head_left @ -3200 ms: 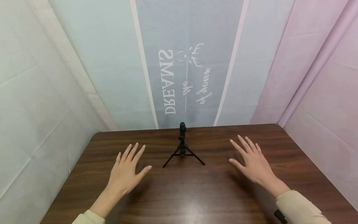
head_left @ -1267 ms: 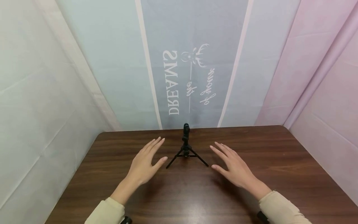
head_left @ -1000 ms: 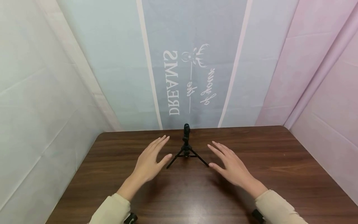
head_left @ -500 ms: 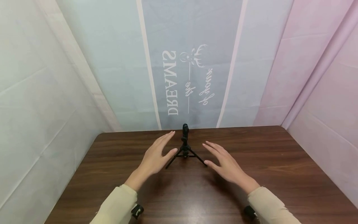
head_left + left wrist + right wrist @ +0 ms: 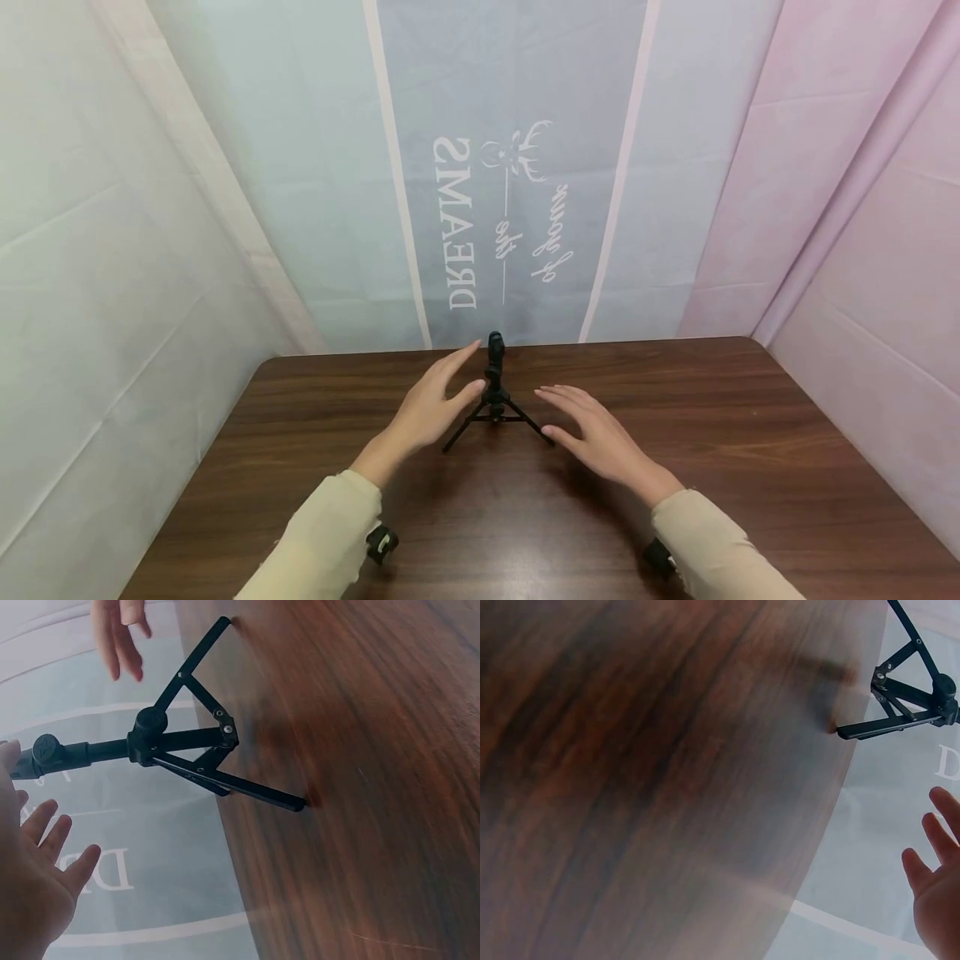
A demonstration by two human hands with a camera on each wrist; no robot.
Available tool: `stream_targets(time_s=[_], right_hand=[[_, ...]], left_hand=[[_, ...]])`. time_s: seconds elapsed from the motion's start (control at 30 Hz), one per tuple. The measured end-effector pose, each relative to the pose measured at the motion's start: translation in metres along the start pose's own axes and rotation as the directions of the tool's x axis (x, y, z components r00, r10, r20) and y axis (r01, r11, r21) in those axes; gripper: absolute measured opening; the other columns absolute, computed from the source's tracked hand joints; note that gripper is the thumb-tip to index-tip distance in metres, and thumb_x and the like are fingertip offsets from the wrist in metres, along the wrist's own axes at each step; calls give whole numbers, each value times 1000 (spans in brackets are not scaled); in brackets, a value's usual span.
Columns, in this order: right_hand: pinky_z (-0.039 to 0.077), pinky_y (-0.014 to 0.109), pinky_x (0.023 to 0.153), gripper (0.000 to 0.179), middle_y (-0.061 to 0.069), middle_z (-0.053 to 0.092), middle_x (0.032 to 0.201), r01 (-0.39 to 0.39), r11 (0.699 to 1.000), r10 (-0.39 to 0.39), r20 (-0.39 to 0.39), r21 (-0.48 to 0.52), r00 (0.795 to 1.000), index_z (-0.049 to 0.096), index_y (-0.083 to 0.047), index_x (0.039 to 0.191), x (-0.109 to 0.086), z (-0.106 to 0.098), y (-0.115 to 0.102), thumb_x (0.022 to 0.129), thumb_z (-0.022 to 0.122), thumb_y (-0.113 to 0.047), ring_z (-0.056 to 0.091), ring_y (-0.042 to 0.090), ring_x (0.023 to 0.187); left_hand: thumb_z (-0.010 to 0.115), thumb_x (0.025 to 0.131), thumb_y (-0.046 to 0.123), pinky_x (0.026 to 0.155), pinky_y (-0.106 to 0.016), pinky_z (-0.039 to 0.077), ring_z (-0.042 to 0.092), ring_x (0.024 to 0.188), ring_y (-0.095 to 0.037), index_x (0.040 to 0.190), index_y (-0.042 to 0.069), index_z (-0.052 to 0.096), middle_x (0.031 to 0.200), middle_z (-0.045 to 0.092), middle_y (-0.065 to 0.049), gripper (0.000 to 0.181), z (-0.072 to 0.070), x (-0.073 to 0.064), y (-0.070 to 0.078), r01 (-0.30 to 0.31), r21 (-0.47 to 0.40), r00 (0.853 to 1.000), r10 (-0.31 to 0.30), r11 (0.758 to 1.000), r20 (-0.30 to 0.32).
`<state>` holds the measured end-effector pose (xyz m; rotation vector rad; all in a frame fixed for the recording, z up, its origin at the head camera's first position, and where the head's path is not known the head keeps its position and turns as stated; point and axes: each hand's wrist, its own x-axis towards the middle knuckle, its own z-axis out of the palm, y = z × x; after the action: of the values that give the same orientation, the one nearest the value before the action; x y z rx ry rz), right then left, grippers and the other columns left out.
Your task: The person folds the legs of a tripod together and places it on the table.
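Note:
A small black tripod (image 5: 495, 398) stands upright on the table with its legs spread, near the back edge. Close on its left is my left hand (image 5: 431, 407), fingers extended and thumb apart, the tips beside the tripod's upper post. Whether they touch it I cannot tell. My right hand (image 5: 592, 433) hovers to the right of the tripod, fingers fairly straight, its thumb near the right leg. In the left wrist view the tripod's folding legs (image 5: 262, 793) and knobs show, with my left palm (image 5: 34, 900) below the post. Neither hand holds anything.
The dark wood-grain table (image 5: 510, 517) runs up to a pale fabric backdrop (image 5: 517, 83) printed with white lettering. Fabric walls (image 5: 97, 250) close in both sides. A black wrist-worn device (image 5: 382, 543) shows under each sleeve.
From wide apart, both hands have moved inward toward the tripod. The left hand has also gone forward, up beside the post. The tripod stays in place.

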<state>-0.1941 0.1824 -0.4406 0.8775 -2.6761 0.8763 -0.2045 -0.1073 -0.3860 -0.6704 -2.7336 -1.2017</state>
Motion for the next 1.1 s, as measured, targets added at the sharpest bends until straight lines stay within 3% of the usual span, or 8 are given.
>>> stream_targets(time_s=[0.37,0.7,0.87,1.1], right_hand=[[42,57,102,53,7,49,147,-73,995,67,83,69,994,50,-23,147,5,1,3,98,62,-38,46,31,134],[42,57,102,48,7,56,140,-139,962,108,140,235,984,57,-11,140,16,8,14,98,65,-30,49,32,131],[42,58,101,45,8,59,137,-169,948,128,163,271,978,59,-14,138,18,12,18,97,65,-33,51,33,129],[46,54,99,41,6,64,130,-186,935,132,192,300,972,63,-13,133,20,13,23,95,69,-28,55,30,125]], left_hand=[[55,100,47,113,-48,32,33,143,-19,155,29,36,156,35,10,61,7,20,12,22,-232,1000,-27,973,-17],[60,98,44,112,-51,33,34,143,-23,153,28,39,155,39,0,61,8,33,13,73,-265,997,-76,962,1],[64,97,42,111,-50,34,37,141,-22,151,26,44,151,44,-2,59,10,41,12,98,-250,995,-103,963,-7],[65,96,42,93,-43,52,59,118,-23,144,24,54,143,53,-1,52,9,50,14,117,-254,993,-118,960,9]])
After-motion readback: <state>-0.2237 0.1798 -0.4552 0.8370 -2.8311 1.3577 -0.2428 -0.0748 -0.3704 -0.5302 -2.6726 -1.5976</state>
